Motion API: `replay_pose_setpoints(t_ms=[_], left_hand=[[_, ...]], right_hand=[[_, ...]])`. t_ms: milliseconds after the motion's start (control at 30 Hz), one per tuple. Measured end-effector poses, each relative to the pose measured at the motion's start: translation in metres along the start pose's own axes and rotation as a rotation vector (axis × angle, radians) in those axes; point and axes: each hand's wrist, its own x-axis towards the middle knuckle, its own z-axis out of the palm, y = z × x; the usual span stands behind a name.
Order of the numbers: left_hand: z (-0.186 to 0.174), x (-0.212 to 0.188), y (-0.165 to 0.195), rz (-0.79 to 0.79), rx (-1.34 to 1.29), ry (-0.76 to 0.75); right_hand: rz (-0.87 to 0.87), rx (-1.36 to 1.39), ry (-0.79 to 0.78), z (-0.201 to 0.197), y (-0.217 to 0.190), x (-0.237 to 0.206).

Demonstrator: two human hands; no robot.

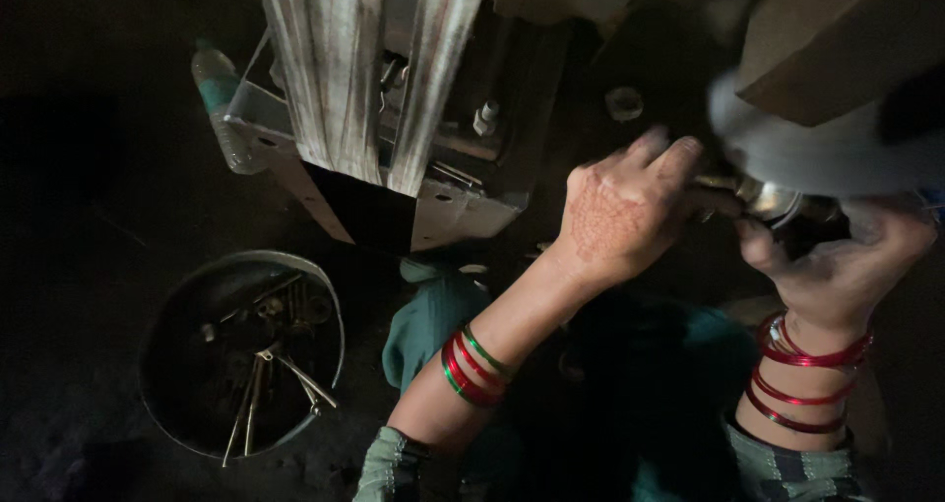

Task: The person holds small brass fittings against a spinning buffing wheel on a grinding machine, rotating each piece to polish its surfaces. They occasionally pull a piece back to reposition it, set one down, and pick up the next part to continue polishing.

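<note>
A small shiny metal part is held between the two hands at the right of the head view, close under a pale grey rounded housing. The left hand is laid over the part from the left, its fingers curled towards it and reaching its near end; the grip is closed about a dark stem just left of the shine. The right hand comes from below and the right, the thumb raised beside the part and the fingers wrapped up behind it, so that it is cupped rather than spread. The part's long axis appears to run roughly left to right, from one hand towards the other, though the dark hides its ends. Both hands touch it; neither is clearly nearer.

Well apart to the left, a round metal bowl of long brass-coloured pins stands on the dark floor. Above it, a ribbed metal machine frame rises, with a plastic bottle just beside it. Nothing lies between the hands and the part.
</note>
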Motion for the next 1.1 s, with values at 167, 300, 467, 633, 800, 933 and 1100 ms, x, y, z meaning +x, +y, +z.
replay_pose_setpoints(t_ms=[167,300,467,633,800,933,1100], left_hand=[[0.006,0.002,-0.01,-0.04,0.03,-0.066],[0.006,0.008,-0.017,-0.057,0.103,-0.112],[0.003,0.016,-0.018,-0.146,0.062,-0.149],[-0.001,0.017,-0.018,-0.196,0.03,-0.194],[-0.008,-0.001,-0.016,-0.101,-0.049,-0.13],[-0.015,-0.017,-0.018,-0.028,-0.156,-0.077],[-0.021,-0.019,-0.022,0.092,-0.201,0.076]], right_hand=[[0.04,0.065,-0.021,-0.002,-0.005,0.008],[0.163,-0.015,-0.067,-0.001,-0.014,0.018],[0.204,0.092,-0.115,0.001,-0.028,0.036],[0.165,0.131,-0.083,0.005,-0.035,0.043],[0.21,0.207,-0.096,-0.001,-0.033,0.023],[0.305,0.064,-0.192,-0.01,-0.032,0.007],[0.014,0.051,-0.017,0.001,-0.045,0.013]])
